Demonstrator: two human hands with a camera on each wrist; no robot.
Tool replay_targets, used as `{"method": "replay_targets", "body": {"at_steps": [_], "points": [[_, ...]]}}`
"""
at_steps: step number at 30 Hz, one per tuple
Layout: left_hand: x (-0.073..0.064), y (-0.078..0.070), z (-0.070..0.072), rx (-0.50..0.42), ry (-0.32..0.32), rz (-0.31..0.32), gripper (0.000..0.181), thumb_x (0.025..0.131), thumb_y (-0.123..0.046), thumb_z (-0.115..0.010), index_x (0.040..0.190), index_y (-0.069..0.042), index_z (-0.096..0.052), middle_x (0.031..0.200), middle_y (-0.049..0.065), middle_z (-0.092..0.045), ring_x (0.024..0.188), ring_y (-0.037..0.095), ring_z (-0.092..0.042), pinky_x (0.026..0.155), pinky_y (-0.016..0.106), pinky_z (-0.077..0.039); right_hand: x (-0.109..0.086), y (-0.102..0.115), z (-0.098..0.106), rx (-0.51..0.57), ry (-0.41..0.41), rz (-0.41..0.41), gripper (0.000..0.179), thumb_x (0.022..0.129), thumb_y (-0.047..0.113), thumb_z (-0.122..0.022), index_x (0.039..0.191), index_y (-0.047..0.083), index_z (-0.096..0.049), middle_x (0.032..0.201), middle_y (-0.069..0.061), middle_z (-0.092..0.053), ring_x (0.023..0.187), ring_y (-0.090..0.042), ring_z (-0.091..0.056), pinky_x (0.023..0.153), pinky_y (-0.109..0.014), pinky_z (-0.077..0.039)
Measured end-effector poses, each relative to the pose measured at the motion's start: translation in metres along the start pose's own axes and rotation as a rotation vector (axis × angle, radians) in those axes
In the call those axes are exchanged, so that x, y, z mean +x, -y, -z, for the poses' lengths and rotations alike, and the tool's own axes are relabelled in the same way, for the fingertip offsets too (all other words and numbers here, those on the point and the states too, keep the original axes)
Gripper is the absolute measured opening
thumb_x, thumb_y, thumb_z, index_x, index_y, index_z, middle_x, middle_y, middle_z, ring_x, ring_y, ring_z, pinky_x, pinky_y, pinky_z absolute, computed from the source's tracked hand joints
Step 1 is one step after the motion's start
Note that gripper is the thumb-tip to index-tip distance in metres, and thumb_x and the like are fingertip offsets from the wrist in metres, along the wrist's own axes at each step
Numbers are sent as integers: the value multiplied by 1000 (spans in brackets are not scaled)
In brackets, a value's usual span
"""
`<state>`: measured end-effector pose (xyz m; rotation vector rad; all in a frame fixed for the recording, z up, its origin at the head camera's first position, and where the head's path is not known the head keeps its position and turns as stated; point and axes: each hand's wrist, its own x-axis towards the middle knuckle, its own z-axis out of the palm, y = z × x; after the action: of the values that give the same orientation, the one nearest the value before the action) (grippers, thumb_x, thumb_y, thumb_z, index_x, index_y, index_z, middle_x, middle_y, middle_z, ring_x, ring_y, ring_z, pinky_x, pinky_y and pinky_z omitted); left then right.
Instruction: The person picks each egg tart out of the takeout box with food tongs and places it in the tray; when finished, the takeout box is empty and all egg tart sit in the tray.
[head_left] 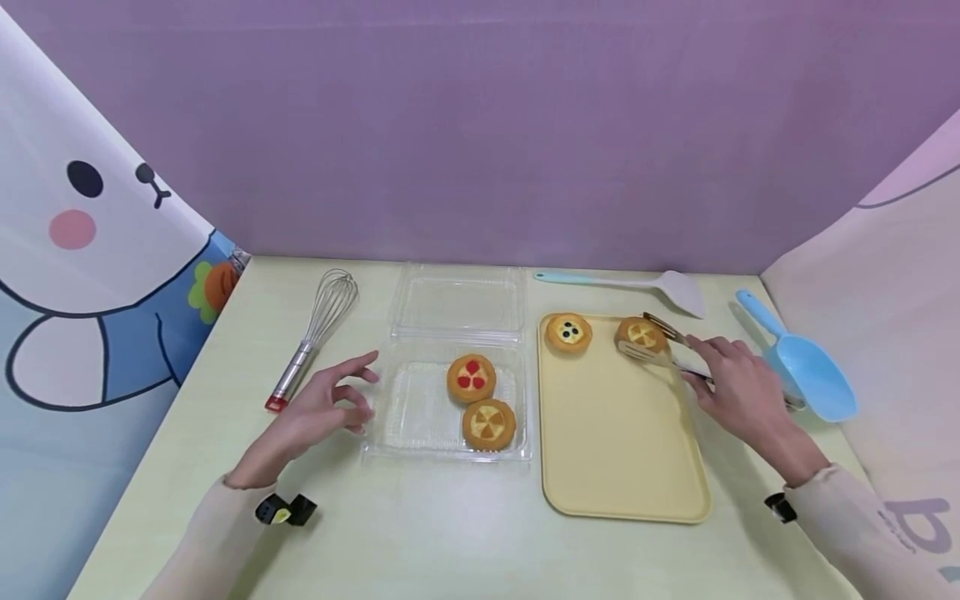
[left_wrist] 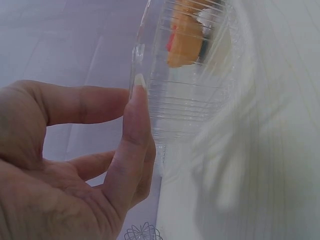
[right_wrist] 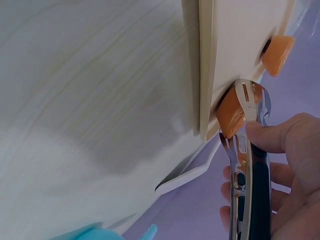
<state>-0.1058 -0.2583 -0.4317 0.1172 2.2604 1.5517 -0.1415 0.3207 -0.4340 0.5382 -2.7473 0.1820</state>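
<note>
right hand (head_left: pixel 738 387) is grasping tongs (head_left: pixel 649 357) around a tart (head_left: pixel 642 335) on the tray (head_left: pixel 615 433); left of the tray, left hand (head_left: pixel 322 402), fingers released, is reaching beside a clear container (head_left: pixel 420 408)

A clear rectangular plastic box (head_left: pixel 420 417) (two round golden tarts (head_left: pixel 471 379) (head_left: pixel 489 425) inside) is lying at nine o'clock from the yellow rectangular plastic tray (head_left: pixel 615 442).

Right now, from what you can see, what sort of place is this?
Perhaps a table set up as a little play bakery, though I can't be sure: there are small tarts, a whisk, and a cartoon animal cloth hanging on the left.
</note>
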Motion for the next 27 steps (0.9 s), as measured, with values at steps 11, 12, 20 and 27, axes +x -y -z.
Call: {"method": "replay_targets", "body": {"at_steps": [11, 12, 20, 27], "points": [[0, 1, -1, -5, 1, -6, 88, 87, 8, -66, 165, -5, -27, 146, 29, -44, 93, 21, -62, 73, 35, -65, 0, -1, 1, 2, 6, -8, 58, 84, 18, -83, 136, 1, -63, 114, -27, -70, 96, -48, -65, 66, -62, -54], [0, 1, -1, -6, 0, -7, 88, 87, 8, -66, 165, -5, -27, 145, 29, -44, 93, 21, -62, 73, 35, -65, 0, -1, 1, 2, 7, -9, 59, 84, 18, -84, 136, 1, -63, 114, -28, -69, 97, -48, -65, 67, -62, -54], [0, -1, -1, -13, 7, -30, 89, 86, 8, -66, 165, -4, -26, 145, 29, -44, 93, 21, -63, 72, 34, -65, 0, 3, 8, 8, -6, -1, 64, 83, 18, -85, 140, 2, -60, 117, -27, -69, 100, -49, -64, 70, -63, -53], [0, 1, 0, -24, 9, -27, 90, 86, 9, -66, 165, -4, -26, 146, 29, -44, 93, 19, -63, 73, 35, -65, 7, 24, 22, 7, -36, 47, 66, 82, 18, -85, 141, 3, -61, 117, -22, -70, 101, -45, -65, 71, -60, -53]]}}
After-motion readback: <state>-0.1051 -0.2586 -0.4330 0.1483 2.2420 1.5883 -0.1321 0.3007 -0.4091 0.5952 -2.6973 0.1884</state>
